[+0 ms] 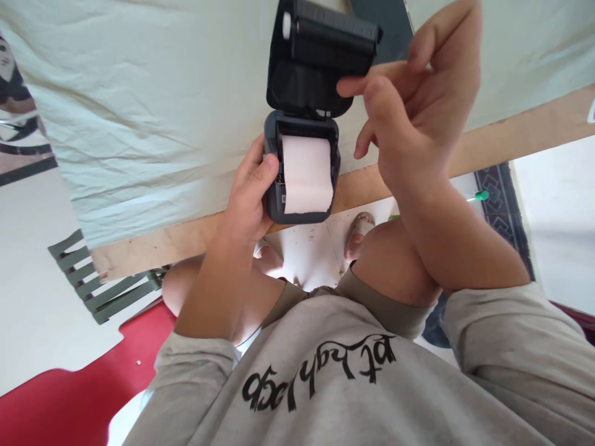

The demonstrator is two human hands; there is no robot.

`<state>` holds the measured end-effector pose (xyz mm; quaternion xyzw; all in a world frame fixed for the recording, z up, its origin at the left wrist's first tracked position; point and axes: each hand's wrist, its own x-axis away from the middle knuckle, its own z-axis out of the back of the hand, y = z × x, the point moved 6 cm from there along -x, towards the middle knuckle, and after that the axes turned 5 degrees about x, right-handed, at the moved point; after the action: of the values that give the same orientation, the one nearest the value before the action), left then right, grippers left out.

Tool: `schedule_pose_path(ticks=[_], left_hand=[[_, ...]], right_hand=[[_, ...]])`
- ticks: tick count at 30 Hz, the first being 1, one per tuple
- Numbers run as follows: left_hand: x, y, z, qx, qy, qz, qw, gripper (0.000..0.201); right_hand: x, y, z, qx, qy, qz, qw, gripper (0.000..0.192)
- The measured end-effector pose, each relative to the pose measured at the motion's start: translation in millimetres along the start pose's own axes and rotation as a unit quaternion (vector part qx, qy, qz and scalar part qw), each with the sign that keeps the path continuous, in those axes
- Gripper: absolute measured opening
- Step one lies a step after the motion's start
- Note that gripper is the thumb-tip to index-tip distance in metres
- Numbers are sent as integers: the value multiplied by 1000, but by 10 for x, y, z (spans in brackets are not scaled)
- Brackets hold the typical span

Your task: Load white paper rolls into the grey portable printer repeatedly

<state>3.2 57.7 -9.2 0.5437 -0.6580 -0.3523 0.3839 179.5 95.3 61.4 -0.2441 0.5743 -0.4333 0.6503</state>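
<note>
Holding a small dark label printer [302,167] with its lid swung open at the table [153,244] edge.

Left hand [248,198] is clamped around the printer's left side, thumb on the rim, with the lid [316,62] hinged up toward 12 o'clock. Right hand [413,111] hovers at 2 o'clock of the paper roll [307,173], fingers loosely curled and gripping nothing. The plastic body looks rigid and light, best gripped by its sides; the paper is thin and likely tears easily, so it wants a gentle pinch at its free edge.
</note>
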Motion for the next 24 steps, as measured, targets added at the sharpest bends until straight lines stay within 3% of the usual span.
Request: schedule_pose_path(ticks=[2,4,7,9,11,14,17,21,24], left_hand=[[1,-1,-2,-2,5,2,1000,37],[2,4,-8,-3,13,3,1000,37],[4,24,-29,8,12,-2,1000,35],[6,30,-34,16,7,-5,1000,32],[11,25,-36,22,-3,-5,1000,31],[24,2,-32,15,-11,10,1000,34],[35,-3,-21,3,3,19,1000,38],[24,-1,-10,6,20,21,1000,36],[0,-11,0,17,24,18,999,34]], right_hand=[[8,-16,-30,51,-2,9,999,31],[28,-91,-121,158,-69,42,984,29],[102,-153,-296,368,-236,67,897,17],[132,-164,-327,446,-296,57,843,20],[135,-185,-331,457,-323,51,827,17],[144,-179,-335,434,-355,33,827,21],[157,-161,-278,370,-353,-13,859,22],[156,-114,-130,135,-321,-69,935,27],[77,111,20,-65,-233,-128,962,45]])
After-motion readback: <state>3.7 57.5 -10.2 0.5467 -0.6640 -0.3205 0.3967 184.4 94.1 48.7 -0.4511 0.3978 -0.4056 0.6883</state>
